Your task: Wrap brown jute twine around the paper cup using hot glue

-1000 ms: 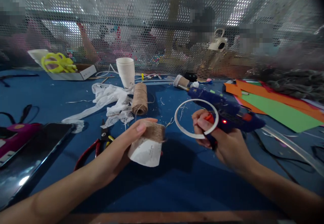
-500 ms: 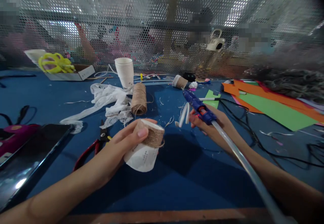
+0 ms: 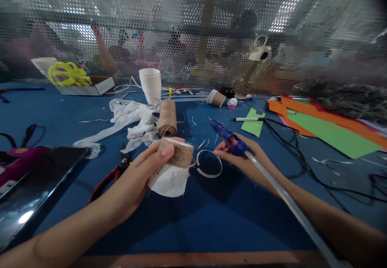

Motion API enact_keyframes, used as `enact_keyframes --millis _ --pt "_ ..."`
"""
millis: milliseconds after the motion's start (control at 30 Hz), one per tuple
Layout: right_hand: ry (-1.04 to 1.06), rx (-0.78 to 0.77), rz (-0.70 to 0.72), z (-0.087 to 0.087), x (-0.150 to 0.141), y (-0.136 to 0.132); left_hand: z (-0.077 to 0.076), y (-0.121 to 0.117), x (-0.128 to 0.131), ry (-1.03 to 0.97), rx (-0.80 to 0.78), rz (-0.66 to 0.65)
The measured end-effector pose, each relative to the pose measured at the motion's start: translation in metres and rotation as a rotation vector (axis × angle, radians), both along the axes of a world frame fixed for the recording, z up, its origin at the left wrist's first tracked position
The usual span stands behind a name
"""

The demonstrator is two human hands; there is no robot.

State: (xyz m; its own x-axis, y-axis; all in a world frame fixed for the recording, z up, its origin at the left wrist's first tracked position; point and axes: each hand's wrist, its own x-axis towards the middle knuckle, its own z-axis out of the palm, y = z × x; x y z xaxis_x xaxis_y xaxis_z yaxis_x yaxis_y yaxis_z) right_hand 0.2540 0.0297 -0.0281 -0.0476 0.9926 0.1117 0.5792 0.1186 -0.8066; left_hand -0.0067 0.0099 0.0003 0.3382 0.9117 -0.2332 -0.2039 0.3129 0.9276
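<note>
This place reads as a craft workshop. Datum: the twine spool (image 3: 167,122) on my blue worktop (image 3: 193,227). Behind the spool stand nested paper cups (image 3: 150,86), with a perforated screen (image 3: 181,38) farther back. Left of the spool lies white lace (image 3: 133,116); nearer me than the spool, a red-handled hand tool (image 3: 124,161) and a twine-wrapped paper cup (image 3: 171,179) in my left fingers (image 3: 166,151). Right of the spool, my right fingers (image 3: 222,155) hold a glue gun (image 3: 225,135). Well to the spool's right: orange paper (image 3: 332,112) and green paper (image 3: 335,132).
</note>
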Motion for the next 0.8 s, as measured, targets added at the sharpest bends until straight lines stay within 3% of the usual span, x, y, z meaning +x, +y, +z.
enact_keyframes --millis 167,367,567,667,800 --pt "-0.183 0.094 0.071 -0.003 -0.002 0.001 0.002 -0.001 0.0 -0.04 0.02 0.004" --pt "-0.116 0.125 0.024 -0.002 0.0 0.005 0.004 0.0 0.002 -0.055 -0.009 -0.005" --pt "0.149 0.222 -0.212 0.003 0.01 0.024 0.0 -0.001 0.002 -0.07 -0.007 -0.029" --pt "0.269 0.204 -0.147 0.013 0.004 0.016 -0.001 -0.002 0.002 -0.065 -0.033 -0.028" --pt "0.694 -0.033 0.095 0.019 -0.014 -0.007 -0.001 -0.001 0.003 -0.058 -0.081 -0.007"
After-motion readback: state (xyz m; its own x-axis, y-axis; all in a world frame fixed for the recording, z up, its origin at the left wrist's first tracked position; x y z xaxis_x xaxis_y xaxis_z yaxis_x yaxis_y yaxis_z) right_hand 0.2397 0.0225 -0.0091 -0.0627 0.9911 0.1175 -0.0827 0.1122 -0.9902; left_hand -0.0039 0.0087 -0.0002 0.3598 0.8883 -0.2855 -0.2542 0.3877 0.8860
